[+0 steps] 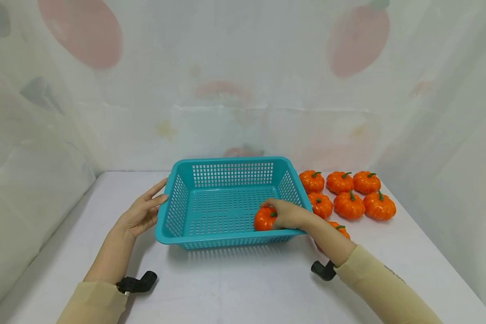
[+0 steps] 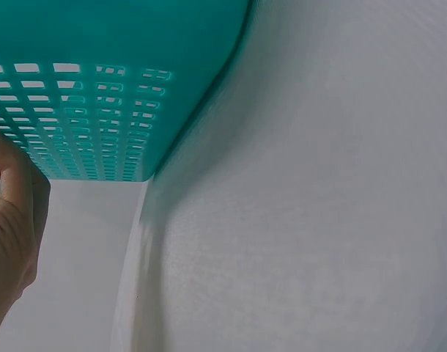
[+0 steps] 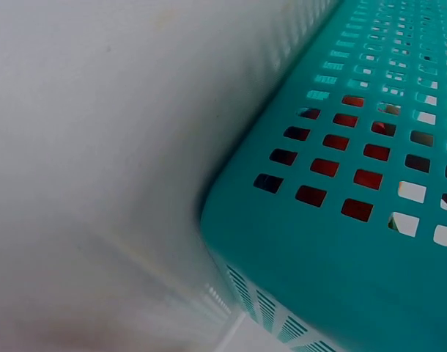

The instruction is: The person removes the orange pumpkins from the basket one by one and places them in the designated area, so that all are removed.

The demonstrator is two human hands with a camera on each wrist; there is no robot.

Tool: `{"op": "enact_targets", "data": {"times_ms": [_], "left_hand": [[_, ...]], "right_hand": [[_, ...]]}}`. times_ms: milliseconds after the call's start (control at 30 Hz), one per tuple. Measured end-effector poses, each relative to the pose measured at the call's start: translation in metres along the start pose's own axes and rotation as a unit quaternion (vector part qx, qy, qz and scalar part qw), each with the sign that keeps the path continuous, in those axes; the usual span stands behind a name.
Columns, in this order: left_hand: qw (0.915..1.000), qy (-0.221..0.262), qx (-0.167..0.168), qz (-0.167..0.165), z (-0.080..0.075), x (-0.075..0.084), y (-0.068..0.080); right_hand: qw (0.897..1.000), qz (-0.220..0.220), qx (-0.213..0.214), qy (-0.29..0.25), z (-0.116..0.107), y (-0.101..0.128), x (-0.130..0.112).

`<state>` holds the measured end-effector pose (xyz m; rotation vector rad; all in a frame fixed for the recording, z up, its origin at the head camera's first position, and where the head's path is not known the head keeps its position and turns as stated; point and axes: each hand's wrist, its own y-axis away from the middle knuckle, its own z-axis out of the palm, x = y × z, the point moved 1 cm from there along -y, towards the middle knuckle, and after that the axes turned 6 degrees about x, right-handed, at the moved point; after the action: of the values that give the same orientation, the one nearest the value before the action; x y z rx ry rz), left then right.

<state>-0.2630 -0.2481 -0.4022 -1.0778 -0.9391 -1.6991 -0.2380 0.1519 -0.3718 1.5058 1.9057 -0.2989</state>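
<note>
Right hand [image 1: 288, 214] reaches over the near rim of a turquoise perforated basket [image 1: 231, 162], fingers curled round a small orange pumpkin [image 1: 264, 219] that sits on the basket floor at its near right corner. Left hand [image 1: 143, 210], fingers straight and relaxed, rests against the basket's left wall. Seven more pumpkins [image 1: 349, 204] stand clustered on the white desk [image 1: 227, 283], just right of the basket.

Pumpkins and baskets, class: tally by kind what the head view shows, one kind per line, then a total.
Orange pumpkins: 8. One in the right hand inside the basket, seven on the table, one partly hidden behind the right forearm.
Teal basket: 1, the left hand against its side.
Total: 9
</note>
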Motion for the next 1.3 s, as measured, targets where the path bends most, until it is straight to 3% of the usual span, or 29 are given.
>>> {"op": "enact_targets", "data": {"times_ms": [633, 833, 1033, 1200, 1300], "left_hand": [[1.0, 0.007, -0.004, -0.002, 0.001, 0.001, 0.003], [0.9999, 0.008, -0.005, -0.004, 0.002, 0.002, 0.003], [1.0, 0.006, -0.006, -0.002, 0.002, 0.002, 0.003], [1.0, 0.0, -0.001, -0.006, 0.002, 0.002, 0.002], [1.0, 0.0, 0.001, -0.006, 0.003, 0.002, 0.002]], "right_hand": [[0.989, -0.014, 0.093, -0.118, -0.004, 0.003, -0.001], [0.975, -0.011, 0.165, -0.151, -0.005, 0.005, 0.0], [0.957, -0.037, 0.23, -0.172, -0.008, 0.012, 0.0], [0.944, -0.055, 0.262, -0.193, -0.013, 0.02, 0.0], [0.941, -0.05, 0.269, -0.199, -0.019, 0.027, 0.004]]}}
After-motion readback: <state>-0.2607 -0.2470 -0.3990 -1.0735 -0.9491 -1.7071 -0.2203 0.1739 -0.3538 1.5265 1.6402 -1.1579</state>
